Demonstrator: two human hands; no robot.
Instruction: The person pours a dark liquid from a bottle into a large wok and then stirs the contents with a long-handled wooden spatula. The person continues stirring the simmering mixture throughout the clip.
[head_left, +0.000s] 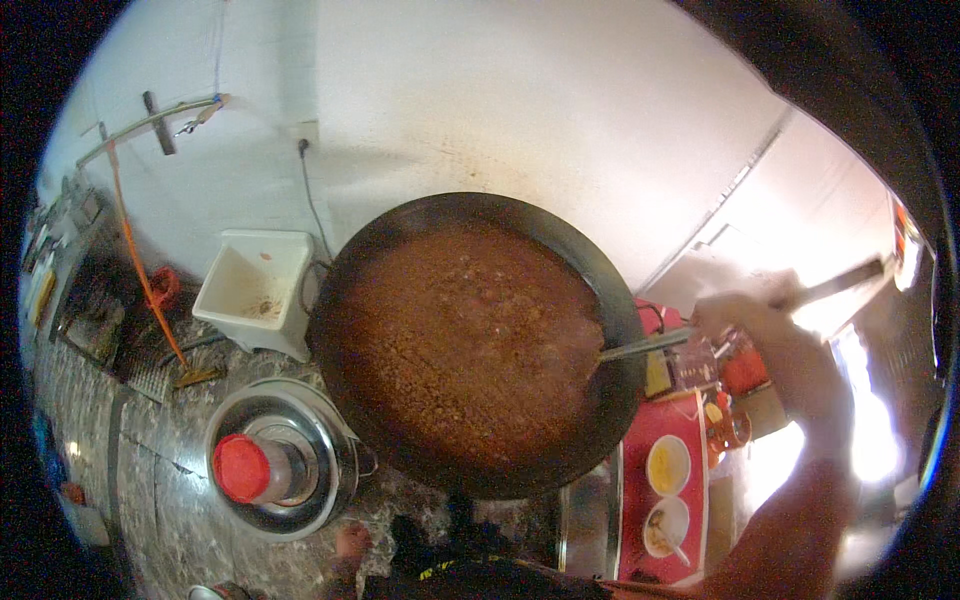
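Note:
In front of me a large dark wok (628, 375) is filled with brown, bubbling sauce with bits in it (472, 337). My right hand (739, 319) grips a long-handled cooking utensil (649, 345) over the wok's right rim. The utensil's metal shaft runs down into the sauce, so its head is hidden. A blurred wooden handle end (840, 285) sticks out behind the hand. My left hand (352, 541) is low at the bottom edge, below the wok and beside a steel pot (322, 495). It is small and blurred, and its fingers cannot be made out.
A red-capped jar (241, 469) stands on the steel pot. Behind it sits a white plastic bin (253, 277), near a wall cord (311, 187) and an orange-handled broom (139, 262). On a red surface (634, 450) at right are a bowl of yellow food (667, 465) and a bowl with a spoon (666, 527).

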